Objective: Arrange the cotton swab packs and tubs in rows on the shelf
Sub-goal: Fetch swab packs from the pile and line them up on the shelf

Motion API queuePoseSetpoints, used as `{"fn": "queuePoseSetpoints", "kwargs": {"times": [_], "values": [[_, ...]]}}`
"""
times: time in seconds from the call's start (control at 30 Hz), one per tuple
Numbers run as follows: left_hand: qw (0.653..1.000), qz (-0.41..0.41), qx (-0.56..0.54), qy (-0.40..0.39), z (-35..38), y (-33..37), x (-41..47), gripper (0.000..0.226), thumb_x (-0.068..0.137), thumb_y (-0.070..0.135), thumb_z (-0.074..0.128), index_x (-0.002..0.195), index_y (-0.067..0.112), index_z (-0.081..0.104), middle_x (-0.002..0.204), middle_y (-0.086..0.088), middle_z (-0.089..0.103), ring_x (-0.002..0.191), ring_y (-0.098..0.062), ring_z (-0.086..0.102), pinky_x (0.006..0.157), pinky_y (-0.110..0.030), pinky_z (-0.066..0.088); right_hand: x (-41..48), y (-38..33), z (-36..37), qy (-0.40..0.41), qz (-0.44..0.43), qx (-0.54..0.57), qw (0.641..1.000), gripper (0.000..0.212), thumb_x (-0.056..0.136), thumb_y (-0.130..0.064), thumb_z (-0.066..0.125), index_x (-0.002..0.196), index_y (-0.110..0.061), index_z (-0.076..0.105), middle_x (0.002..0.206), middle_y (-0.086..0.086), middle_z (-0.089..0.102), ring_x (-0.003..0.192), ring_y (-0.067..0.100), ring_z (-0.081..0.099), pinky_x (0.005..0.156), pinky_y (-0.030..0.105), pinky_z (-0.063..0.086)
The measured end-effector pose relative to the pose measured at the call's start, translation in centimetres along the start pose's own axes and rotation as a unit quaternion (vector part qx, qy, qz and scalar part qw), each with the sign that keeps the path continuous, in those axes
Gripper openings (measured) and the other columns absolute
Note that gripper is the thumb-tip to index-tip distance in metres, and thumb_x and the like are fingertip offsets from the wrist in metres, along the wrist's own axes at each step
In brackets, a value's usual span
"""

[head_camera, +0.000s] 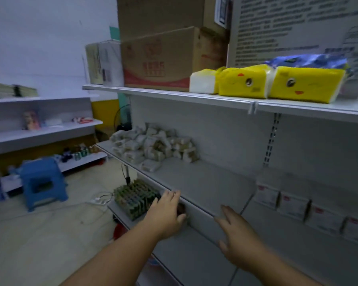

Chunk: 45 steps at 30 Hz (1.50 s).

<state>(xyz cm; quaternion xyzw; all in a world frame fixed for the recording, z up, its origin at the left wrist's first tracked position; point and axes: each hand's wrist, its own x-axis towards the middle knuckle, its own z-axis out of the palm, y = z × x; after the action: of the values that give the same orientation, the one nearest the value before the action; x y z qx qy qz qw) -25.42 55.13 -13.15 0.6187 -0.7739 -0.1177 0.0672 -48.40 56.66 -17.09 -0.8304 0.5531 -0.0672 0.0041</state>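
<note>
The cotton swab packs (pixel 153 145) lie in a loose pile at the left end of the middle shelf (pixel 211 182), some flat and some leaning on each other. They look like small soft bags, light and a little slippery in their wrapping, so you should take each one by its long sides with fingertips and not squeeze it. I judge that they will slide easily on the smooth shelf, and you can also push several together into a row.

Your left hand (pixel 165 213) reaches under this shelf to the lower shelf (pixel 194 256). A small brown round thing (pixel 181 209) sits just at your thumb, perhaps a tub. The view is blurred there, and I cannot tell if your fingers hold it or only touch it. A tub would be stiff, so take it around its wall.

Your right hand (pixel 238 238) hovers in front of the shelf edge, its fingers (pixel 228 213) spread apart and holding nothing.

Beside your left hand stands a green block of packs (pixel 135 200). On the right, white packs (pixel 287 205) stand in a row. The shelves are white painted metal. The room is dim, with a blue stool (pixel 41 180) on the floor.
</note>
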Motion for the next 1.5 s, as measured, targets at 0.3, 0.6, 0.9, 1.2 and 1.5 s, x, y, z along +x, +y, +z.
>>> {"fn": "queuePoseSetpoints", "kwargs": {"times": [0.3, 0.6, 0.9, 1.2, 1.5], "values": [[0.999, -0.040, 0.015, -0.014, -1.0, -9.7, 8.6, 0.072, 0.095, 0.050, 0.039, 0.151, 0.023, 0.003, 0.160, 0.002, 0.001, 0.146, -0.017, -0.005, 0.119, -0.043, 0.005, 15.5, -0.8, 3.0, 0.017, 0.022, 0.064, 0.998, 0.054, 0.095, -0.043, 0.039, 0.145, -0.024, 0.028, 0.158, 0.000, 0.006, 0.144, 0.016, 0.012, 0.115, 0.025, 0.016], [0.995, -0.084, 0.034, 0.039, -4.8, -18.2, 14.3, 0.060, 0.092, 0.045, 0.047, 0.145, 0.024, 0.028, 0.143, -0.005, 0.040, 0.129, -0.023, 0.039, 0.105, -0.039, 0.038, 28.8, -5.7, 5.7, 0.010, 0.061, 0.089, 0.994, 0.046, 0.093, -0.048, 0.042, 0.132, -0.023, 0.044, 0.135, -0.003, 0.047, 0.121, 0.018, 0.043, 0.100, 0.029, 0.037], [0.965, -0.179, 0.055, 0.182, -11.3, -29.1, 24.0, 0.050, 0.083, 0.057, 0.049, 0.121, 0.025, 0.052, 0.121, -0.004, 0.056, 0.115, -0.027, 0.048, 0.090, -0.041, 0.039, 37.9, -11.5, 6.6, -0.042, 0.223, 0.175, 0.958, 0.081, 0.072, -0.085, 0.032, 0.137, -0.036, 0.034, 0.144, -0.008, 0.036, 0.133, 0.021, 0.031, 0.107, 0.044, 0.027], [0.981, -0.157, 0.093, 0.063, -12.0, -34.0, 32.4, 0.092, 0.077, 0.082, 0.033, 0.141, 0.015, 0.040, 0.157, -0.014, 0.012, 0.143, -0.035, 0.011, 0.112, -0.046, 0.019, 37.0, -11.7, 7.0, 0.117, 0.299, 0.393, 0.862, 0.034, 0.071, -0.039, 0.076, 0.086, -0.033, 0.046, 0.088, -0.014, 0.059, 0.077, 0.006, 0.059, 0.060, 0.021, 0.049], [0.988, -0.089, 0.004, 0.128, -10.8, -34.6, 34.0, 0.079, 0.075, 0.072, 0.054, 0.131, 0.017, 0.042, 0.135, -0.010, 0.050, 0.124, -0.032, 0.043, 0.097, -0.043, 0.039, 35.9, -11.1, 6.3, 0.286, 0.334, 0.521, 0.731, 0.039, 0.072, -0.004, 0.077, 0.090, -0.026, 0.051, 0.094, -0.006, 0.062, 0.082, 0.011, 0.061, 0.062, 0.021, 0.046]]}}
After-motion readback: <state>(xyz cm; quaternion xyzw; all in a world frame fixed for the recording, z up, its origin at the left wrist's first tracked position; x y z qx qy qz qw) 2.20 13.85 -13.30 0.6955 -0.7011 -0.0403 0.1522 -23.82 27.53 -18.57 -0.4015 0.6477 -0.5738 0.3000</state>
